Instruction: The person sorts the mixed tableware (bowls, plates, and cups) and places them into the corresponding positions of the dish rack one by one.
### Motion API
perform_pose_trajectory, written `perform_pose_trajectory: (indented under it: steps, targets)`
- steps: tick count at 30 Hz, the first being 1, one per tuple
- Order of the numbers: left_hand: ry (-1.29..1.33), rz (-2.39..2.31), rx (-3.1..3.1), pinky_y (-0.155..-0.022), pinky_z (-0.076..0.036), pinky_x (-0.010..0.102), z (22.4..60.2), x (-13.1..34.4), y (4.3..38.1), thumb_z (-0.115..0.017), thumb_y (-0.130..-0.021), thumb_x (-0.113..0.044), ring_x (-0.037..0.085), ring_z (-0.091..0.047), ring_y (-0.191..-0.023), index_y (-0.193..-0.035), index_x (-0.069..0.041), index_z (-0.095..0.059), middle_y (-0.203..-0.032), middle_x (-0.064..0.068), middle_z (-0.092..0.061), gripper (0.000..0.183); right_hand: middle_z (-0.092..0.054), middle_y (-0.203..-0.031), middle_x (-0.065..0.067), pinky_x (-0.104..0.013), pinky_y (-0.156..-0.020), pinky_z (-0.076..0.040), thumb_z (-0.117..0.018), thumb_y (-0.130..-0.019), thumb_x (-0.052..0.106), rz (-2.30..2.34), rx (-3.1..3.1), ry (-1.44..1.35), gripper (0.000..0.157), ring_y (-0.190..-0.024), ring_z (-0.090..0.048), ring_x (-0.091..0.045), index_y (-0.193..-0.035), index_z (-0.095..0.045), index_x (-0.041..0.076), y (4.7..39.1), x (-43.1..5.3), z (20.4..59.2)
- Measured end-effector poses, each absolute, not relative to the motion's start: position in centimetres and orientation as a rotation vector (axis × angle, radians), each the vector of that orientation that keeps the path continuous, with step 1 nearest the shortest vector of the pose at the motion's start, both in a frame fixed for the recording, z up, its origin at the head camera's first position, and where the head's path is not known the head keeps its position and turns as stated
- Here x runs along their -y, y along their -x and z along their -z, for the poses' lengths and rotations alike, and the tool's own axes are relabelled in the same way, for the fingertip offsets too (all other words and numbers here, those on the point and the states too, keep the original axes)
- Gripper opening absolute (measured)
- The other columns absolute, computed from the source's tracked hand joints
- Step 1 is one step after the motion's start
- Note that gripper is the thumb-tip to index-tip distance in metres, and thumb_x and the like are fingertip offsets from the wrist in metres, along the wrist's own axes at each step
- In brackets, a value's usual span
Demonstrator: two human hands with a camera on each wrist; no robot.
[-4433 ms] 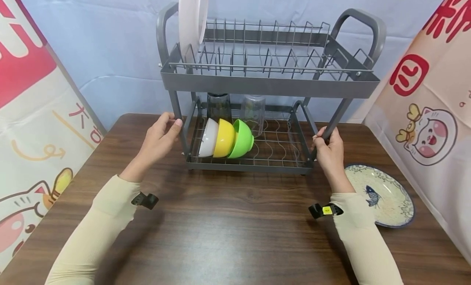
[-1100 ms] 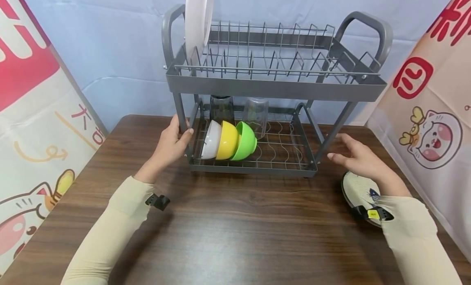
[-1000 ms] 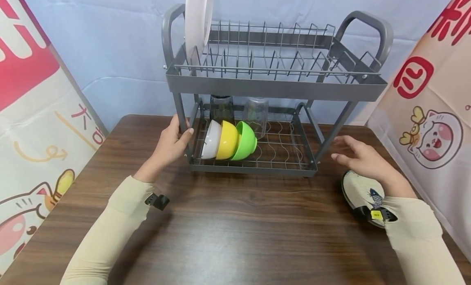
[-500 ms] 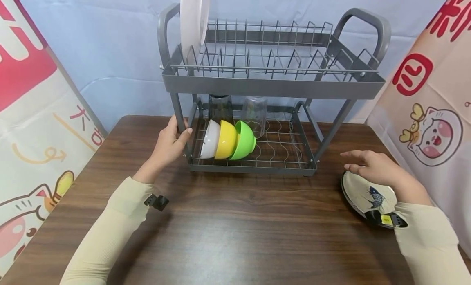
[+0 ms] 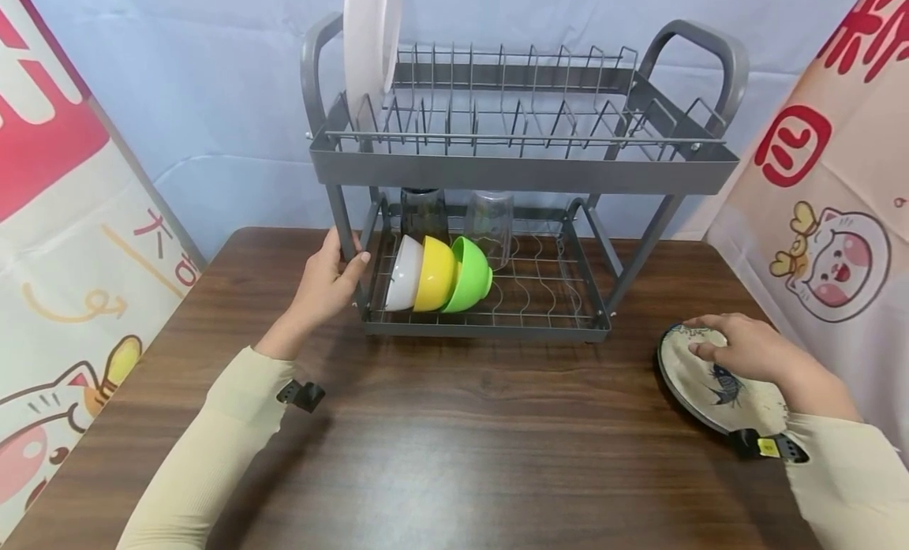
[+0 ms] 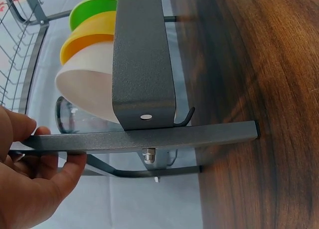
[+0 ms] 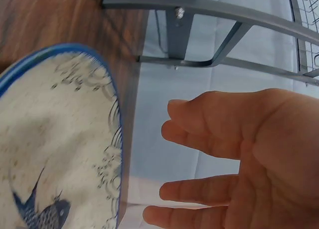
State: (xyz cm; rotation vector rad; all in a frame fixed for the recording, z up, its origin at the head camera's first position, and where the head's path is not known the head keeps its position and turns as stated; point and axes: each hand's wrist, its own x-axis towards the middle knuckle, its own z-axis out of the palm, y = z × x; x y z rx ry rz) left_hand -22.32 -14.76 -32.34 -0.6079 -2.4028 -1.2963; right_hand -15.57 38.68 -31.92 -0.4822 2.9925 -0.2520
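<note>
My left hand (image 5: 323, 286) grips the front left post of a grey two-tier dish rack (image 5: 525, 173); in the left wrist view its thumb and fingers (image 6: 70, 171) wrap round the bar. Over at the right, my right hand (image 5: 753, 349) hovers above an oval plate (image 5: 763, 408) with a blue rim and a painted fish. Its fingers (image 7: 199, 189) are spread and hold nothing, and in the head view the hand hides part of the plate. On the lower tier, a white bowl (image 5: 403, 278), a yellow bowl (image 5: 435, 275) and a green bowl (image 5: 470, 278) stand tilted in a row.
A dark glass (image 5: 424, 212) and a clear glass (image 5: 490, 222) stand upside down behind the bowls. White plates (image 5: 365, 53) stand upright at the upper tier's left end. Printed cloths and a pale blue backdrop (image 5: 234, 100) surround the wooden table (image 5: 454, 439).
My right hand has let go of the rack's right post and moved right and toward me, over the plate. My left hand has closed round the left post and stays there.
</note>
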Motion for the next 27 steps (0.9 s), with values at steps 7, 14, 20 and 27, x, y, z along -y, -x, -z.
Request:
perform_pose_trajectory:
  steps: [7,14,20,27]
  targets:
    - [0.611,1.277,2.402,-0.058,-0.042,0.039,32.3,14.7,22.2,-0.049,-0.097,-0.014,0.025,-0.053,-0.062,-0.103,-0.005,-0.041,-0.077,0.011,-0.050,0.013,-0.056,-0.104,-0.036,-0.058,-0.075,-0.042,-0.068,-0.082,0.019,0.275,-2.964,0.401,0.043,-0.094,-0.053,-0.052,-0.113,-0.057,-0.009,15.1,-40.4,32.7]
    - [0.607,1.259,2.397,-0.060,-0.039,0.039,32.4,14.6,22.4,-0.049,-0.097,-0.014,0.024,-0.055,-0.068,-0.104,-0.002,-0.041,-0.081,0.011,-0.053,0.015,-0.058,-0.098,-0.036,-0.058,-0.076,-0.041,-0.069,-0.083,0.022,0.247,-2.988,0.411,0.044,-0.092,-0.053,-0.053,-0.110,-0.058,-0.011,14.6,-42.0,33.2]
    - [0.615,1.260,2.387,-0.059,-0.037,0.039,32.4,14.4,22.5,-0.047,-0.097,-0.012,0.024,-0.049,-0.065,-0.103,-0.002,-0.040,-0.078,0.010,-0.051,0.014,-0.056,-0.100,-0.037,-0.060,-0.074,-0.041,-0.067,-0.083,0.022,0.220,-2.974,0.328,0.044,-0.092,-0.051,-0.055,-0.110,-0.057,-0.011,14.0,-43.0,33.3]
    - [0.617,1.264,2.382,-0.057,-0.036,0.038,32.5,14.3,22.5,-0.046,-0.098,-0.012,0.023,-0.045,-0.062,-0.103,-0.004,-0.039,-0.077,0.010,-0.050,0.012,-0.058,-0.091,-0.036,-0.059,-0.072,-0.041,-0.068,-0.081,0.021,0.187,-2.983,0.291,0.044,-0.086,-0.052,-0.055,-0.107,-0.056,-0.013,13.5,-44.5,33.7]
